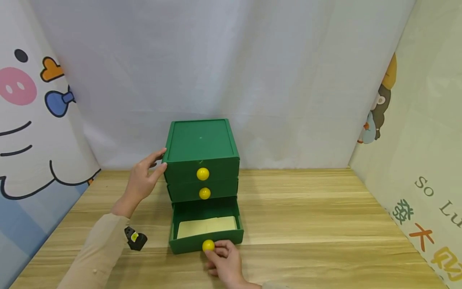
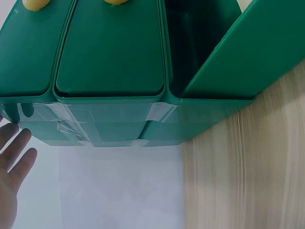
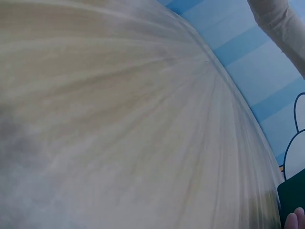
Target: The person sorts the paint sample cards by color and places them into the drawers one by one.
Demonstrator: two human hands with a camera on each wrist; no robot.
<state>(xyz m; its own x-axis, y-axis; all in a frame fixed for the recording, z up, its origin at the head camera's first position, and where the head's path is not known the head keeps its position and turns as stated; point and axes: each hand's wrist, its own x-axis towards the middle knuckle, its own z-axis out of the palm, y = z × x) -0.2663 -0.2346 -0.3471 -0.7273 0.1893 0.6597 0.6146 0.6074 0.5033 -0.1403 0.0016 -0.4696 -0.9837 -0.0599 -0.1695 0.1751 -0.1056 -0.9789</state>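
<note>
A green three-drawer cabinet [image 1: 200,140] stands on the wooden table, its upper two drawers closed. The bottom drawer [image 1: 191,244] is pulled out, with flat pale yellow paper [image 1: 206,226] lying inside. My right hand [image 1: 228,263] pinches that drawer's round yellow knob [image 1: 208,245] between thumb and fingers. In the right wrist view only its fingertips [image 3: 295,221] show, by a green surface. Against the cabinet's upper left side, my left hand [image 1: 142,178] rests with its fingers spread. The left wrist view catches this hand [image 2: 13,174] beside the cabinet's taped side wall [image 2: 114,121].
Two more yellow knobs, an upper one [image 1: 203,174] and a middle one [image 1: 204,193], stick out from the closed drawers. A white curtain [image 1: 288,88] hangs behind the table [image 1: 306,224]. Printed cloths flank it at left and right. A black device [image 1: 135,238] sits at the left wrist.
</note>
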